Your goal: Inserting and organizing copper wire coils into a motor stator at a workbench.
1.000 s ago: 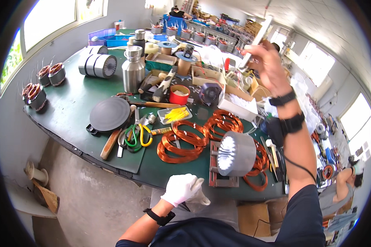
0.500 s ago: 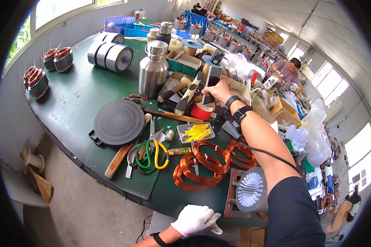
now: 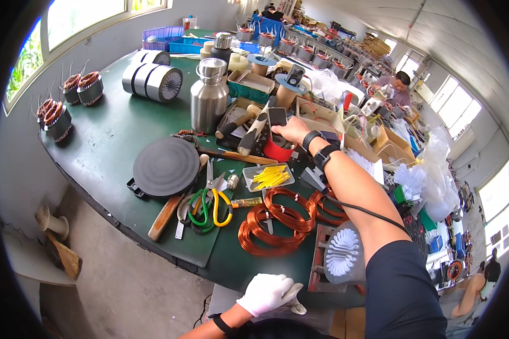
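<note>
My right hand [image 3: 291,130], bare, reaches over the bench and is closed on a smartphone [image 3: 277,117] with a dark screen, tilted above a red round container [image 3: 278,151]. To its left lie a hammer [image 3: 237,123] and a dark, light-patched rod [image 3: 253,133]. At the near edge, my left hand [image 3: 266,295] wears a white glove, its fingers folded round white cloth [image 3: 296,305] that looks like a second glove. Beyond it sit coils of copper wire [image 3: 274,240] and a slotted metal stator core [image 3: 344,252].
Green-handled scissors [image 3: 199,210], yellow-handled pliers [image 3: 223,210], a tray of yellow strips [image 3: 270,177] and a grey round disc [image 3: 167,167] lie on the green bench [image 3: 110,133]. A steel bottle [image 3: 209,99] stands behind. Another person [image 3: 396,90] works at the far right.
My right hand has moved slightly left and down with the phone, which stood upright and now appears tilted and shorter. My left hand stays near the bench edge, almost unmoved.
</note>
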Motion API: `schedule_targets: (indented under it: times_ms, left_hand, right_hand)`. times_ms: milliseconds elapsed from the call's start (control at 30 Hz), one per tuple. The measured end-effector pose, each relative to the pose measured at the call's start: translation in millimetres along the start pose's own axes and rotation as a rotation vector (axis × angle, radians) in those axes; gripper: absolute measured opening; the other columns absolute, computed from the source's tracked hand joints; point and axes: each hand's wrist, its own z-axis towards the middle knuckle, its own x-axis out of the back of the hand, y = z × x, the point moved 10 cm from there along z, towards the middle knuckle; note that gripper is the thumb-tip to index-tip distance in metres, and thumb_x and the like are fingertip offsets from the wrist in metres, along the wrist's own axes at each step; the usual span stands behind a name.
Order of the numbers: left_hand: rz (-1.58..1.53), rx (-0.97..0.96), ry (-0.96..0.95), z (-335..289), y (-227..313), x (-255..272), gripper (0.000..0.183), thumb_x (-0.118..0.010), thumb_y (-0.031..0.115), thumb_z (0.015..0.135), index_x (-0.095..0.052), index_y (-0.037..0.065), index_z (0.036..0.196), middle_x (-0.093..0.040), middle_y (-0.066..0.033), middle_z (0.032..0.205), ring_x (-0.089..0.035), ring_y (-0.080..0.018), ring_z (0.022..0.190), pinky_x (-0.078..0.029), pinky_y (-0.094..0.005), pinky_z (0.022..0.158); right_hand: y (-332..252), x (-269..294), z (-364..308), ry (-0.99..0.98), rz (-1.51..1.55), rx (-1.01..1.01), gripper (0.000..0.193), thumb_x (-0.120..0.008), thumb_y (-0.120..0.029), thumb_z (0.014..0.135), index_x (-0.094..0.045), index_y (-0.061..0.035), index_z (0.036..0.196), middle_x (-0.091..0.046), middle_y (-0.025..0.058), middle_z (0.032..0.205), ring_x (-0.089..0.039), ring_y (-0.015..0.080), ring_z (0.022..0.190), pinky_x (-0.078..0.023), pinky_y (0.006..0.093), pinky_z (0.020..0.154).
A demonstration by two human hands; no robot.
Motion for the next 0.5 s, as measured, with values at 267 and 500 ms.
schedule_targets:
  times_ms: [267,500]
  left_hand:
    - [0.120,0.007,0.121,-6.3,5.1,3.6,0.029,-0.074,0.027,0.090,-0.065,0.009,0.069,-0.060,-0.0110,0.064,-0.063,-0.0313,0.057,-0.049,-0.0406,0.053]
    - [-0.473,0.317,0.177,-5.2,9.3,22.1,0.029,-0.060,0.012,0.101,-0.062,-0.001,0.075,-0.062,-0.0074,0.063,-0.060,-0.0110,0.058,-0.045,-0.0309,0.055]
  right_hand:
    - [-121.2,168.3,-197.2,0.237,0.142,0.523,0.053,-0.075,-0.037,0.087,-0.066,0.0056,0.117,-0.071,0.0225,0.109,-0.071,0.0332,0.097,-0.055,0.0440,0.088]
    - [-79.8,185.5,-450.5,0.157,0.182,0.728,0.020,-0.064,-0.009,0.096,-0.068,-0.0004,0.113,-0.070,0.0141,0.098,-0.069,0.0226,0.086,-0.055,0.0352,0.079]
